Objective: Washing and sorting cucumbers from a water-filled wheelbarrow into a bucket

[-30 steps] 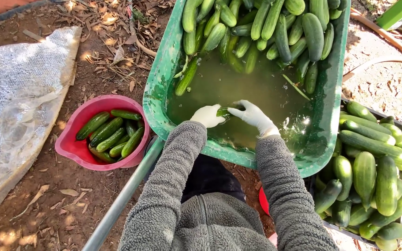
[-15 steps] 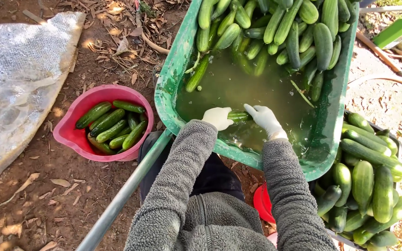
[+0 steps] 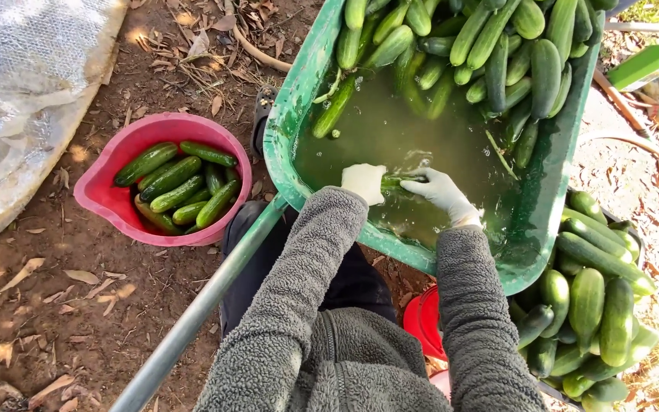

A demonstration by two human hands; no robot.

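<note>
Left hand: white-gloved, closed around the near end of a green cucumber.
Right hand: gloved, fingers wrapped over the same cucumber.
Place: murky water in green wheelbarrow tub.

To my left I see a red bucket of cucumbers, a grey plastic sheet on dirt, a black crate of cucumbers on the right, a green bottle beyond.

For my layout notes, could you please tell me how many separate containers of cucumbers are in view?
3: the green wheelbarrow tub ahead, the pink tub on the left, and a dark crate on the right, largely hidden under its cucumbers.
</note>
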